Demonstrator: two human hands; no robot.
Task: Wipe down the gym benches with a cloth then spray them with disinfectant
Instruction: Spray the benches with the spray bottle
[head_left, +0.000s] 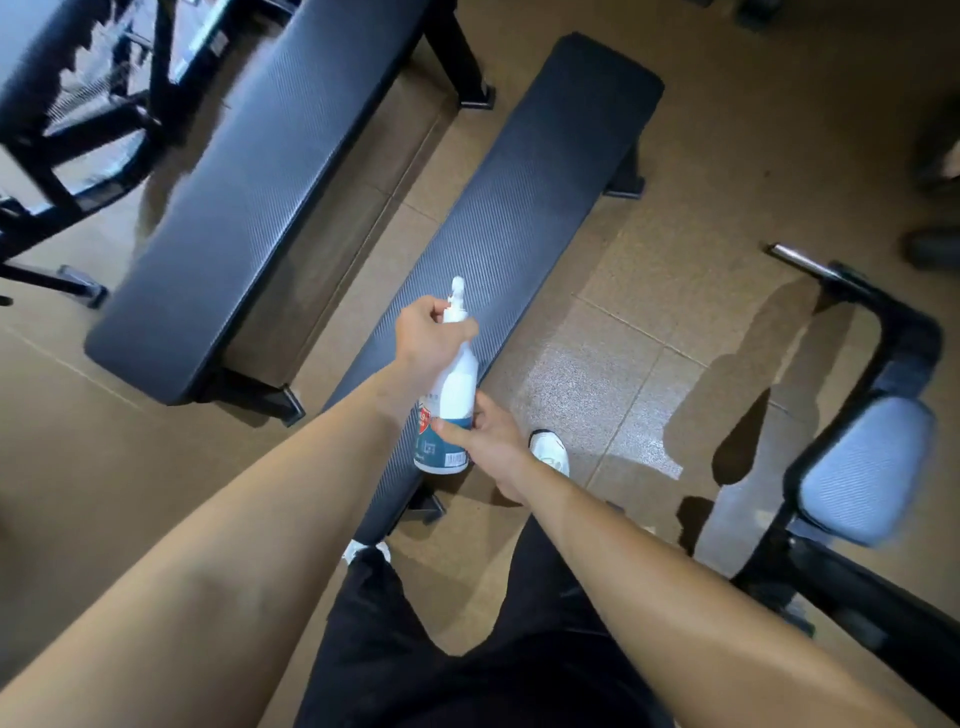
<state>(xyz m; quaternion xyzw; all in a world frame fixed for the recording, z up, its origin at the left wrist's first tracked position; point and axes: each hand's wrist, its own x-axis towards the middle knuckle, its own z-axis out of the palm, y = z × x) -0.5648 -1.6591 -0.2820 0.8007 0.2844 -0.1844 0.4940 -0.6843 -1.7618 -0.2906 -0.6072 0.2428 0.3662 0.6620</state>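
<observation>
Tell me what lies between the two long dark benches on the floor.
In the head view, only a strip of brown tiled floor lies between the left bench and the right bench.

Two benches lie side by side on the floor (727, 156), running away from the person. The centre bench (519, 208) starts just before the person's feet. The left bench (249, 197) lies apart from it, with a strip of floor between. Over the centre bench's near end is the spray bottle (452, 395), nozzle pointing away; the left hand (426, 338) grips its top and the right hand (493, 436) holds its lower part. One shoe (550, 452) stands right of that bench. A padded seat (862, 467) stands well to the right, and a rack frame (78, 145) stands far left.
</observation>
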